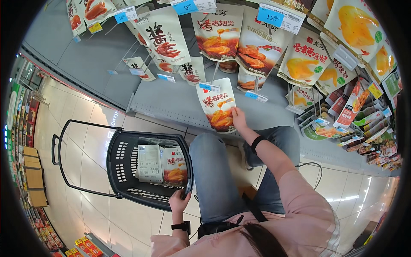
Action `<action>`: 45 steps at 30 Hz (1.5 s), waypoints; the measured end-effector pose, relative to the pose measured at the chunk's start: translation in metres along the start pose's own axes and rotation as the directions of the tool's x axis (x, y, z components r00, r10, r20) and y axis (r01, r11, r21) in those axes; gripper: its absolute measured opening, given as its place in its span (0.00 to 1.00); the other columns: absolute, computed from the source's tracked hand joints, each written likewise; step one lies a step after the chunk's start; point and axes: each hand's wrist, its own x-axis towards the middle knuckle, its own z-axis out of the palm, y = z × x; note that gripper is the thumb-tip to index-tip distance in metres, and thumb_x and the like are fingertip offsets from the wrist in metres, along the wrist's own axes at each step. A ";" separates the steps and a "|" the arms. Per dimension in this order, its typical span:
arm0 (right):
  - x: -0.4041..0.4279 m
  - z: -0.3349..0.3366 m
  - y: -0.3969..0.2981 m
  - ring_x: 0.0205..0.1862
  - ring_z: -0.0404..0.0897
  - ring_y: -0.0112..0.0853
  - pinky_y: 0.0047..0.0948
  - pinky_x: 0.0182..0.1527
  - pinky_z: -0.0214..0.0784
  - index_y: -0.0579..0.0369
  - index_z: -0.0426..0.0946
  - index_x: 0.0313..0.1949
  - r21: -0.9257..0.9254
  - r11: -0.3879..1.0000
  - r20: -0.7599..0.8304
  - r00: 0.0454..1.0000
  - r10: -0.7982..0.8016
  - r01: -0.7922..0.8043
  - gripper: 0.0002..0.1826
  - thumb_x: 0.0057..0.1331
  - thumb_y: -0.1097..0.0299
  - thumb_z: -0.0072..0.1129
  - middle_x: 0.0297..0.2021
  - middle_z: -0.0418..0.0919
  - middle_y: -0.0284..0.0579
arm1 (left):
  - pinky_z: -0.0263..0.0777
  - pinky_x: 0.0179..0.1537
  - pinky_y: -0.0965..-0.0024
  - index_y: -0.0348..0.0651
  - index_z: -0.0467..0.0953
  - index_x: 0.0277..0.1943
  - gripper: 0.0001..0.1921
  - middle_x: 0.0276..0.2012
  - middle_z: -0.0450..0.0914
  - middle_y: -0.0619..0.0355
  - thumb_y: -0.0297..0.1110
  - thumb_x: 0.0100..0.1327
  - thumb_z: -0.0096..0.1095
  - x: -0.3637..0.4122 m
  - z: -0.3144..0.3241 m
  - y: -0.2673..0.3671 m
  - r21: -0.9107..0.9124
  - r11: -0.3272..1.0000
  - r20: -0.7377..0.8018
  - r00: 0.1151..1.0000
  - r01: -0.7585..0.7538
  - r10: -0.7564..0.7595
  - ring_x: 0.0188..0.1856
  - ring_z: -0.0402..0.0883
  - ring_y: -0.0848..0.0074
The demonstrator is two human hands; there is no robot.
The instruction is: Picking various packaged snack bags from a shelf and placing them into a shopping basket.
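My right hand (239, 117) grips the lower right edge of a white-and-orange snack pouch (217, 107) with chicken wings pictured on it. The pouch stands upright at a low hook, behind a blue price tag (209, 87). My left hand (179, 201) holds the near rim of a dark plastic shopping basket (148, 133) on the floor. Inside the basket lie a similar pouch (175, 167) face up and a white pouch (150, 163) with its printed back showing. Part of my left thumb is hidden against the rim.
Hanging pouches (218, 35) fill the rack ahead, over a grey metal shelf (167, 107). Smaller packets (351, 104) crowd its right side. The basket's handle (65, 173) reaches out left over the tiled floor. My bent knees are between basket and shelf; a thin cable (321, 175) lies at right.
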 end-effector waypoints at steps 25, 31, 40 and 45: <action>-0.009 0.014 0.014 0.28 0.71 0.26 0.25 0.34 0.64 0.65 0.69 0.35 0.213 0.973 -0.026 0.995 0.094 -0.086 0.14 0.63 0.64 0.42 0.26 0.75 0.45 | 0.69 0.26 0.74 0.34 0.73 0.29 0.12 0.23 0.74 0.54 0.34 0.44 0.64 0.001 0.006 0.002 -0.002 0.999 0.060 0.997 0.046 -0.045 0.23 0.76 0.70; -0.012 0.026 0.016 0.32 0.74 0.46 0.35 0.34 0.64 0.61 0.70 0.35 0.287 0.950 -0.010 0.991 0.132 -0.123 0.14 0.62 0.62 0.41 0.28 0.74 0.56 | 0.69 0.25 0.74 0.34 0.73 0.29 0.12 0.23 0.74 0.54 0.33 0.45 0.64 0.001 0.006 0.004 -0.009 0.999 0.063 0.997 0.032 -0.032 0.23 0.76 0.71; -0.014 0.026 0.016 0.29 0.73 0.37 0.30 0.33 0.64 0.64 0.69 0.35 0.241 0.964 -0.018 0.993 0.118 -0.110 0.14 0.63 0.63 0.42 0.26 0.74 0.53 | 0.70 0.26 0.73 0.34 0.73 0.29 0.12 0.23 0.75 0.53 0.33 0.44 0.64 0.000 0.008 -0.005 -0.004 1.000 0.057 0.998 0.006 -0.005 0.23 0.77 0.69; -0.016 0.028 0.021 0.27 0.72 0.28 0.26 0.33 0.64 0.64 0.70 0.35 0.236 0.964 -0.034 0.991 0.133 -0.122 0.14 0.63 0.64 0.43 0.26 0.75 0.49 | 0.70 0.25 0.73 0.34 0.73 0.29 0.12 0.23 0.75 0.53 0.33 0.44 0.64 0.002 0.008 0.000 -0.007 1.000 0.062 0.998 0.009 -0.008 0.23 0.77 0.69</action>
